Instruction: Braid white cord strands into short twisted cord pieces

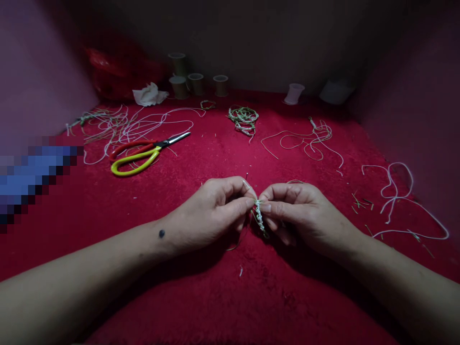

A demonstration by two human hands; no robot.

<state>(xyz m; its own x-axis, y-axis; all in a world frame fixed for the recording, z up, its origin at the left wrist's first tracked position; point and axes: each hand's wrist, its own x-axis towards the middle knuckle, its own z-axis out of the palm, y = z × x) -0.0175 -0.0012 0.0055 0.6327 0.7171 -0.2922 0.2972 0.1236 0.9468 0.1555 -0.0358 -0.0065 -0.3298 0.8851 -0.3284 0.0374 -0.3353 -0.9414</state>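
Note:
Between my two hands hangs a short braided cord in white and green, its looped lower end pointing toward me. My left hand pinches thin strands at the top of the braid with thumb and forefinger. From the other side my right hand pinches strands at the same spot, its thumb against the braid. Loose cord ends trail beneath and behind the fingers, and the exact knot is partly hidden by the fingertips. A pin stands up from the cloth just beyond my left hand.
Scissors with red and yellow handles lie at left, near tangled cords. Finished-looking braided loops lie beyond my hands. More cords and a white cord are at right. Thread spools and crumpled tissue stand at the back.

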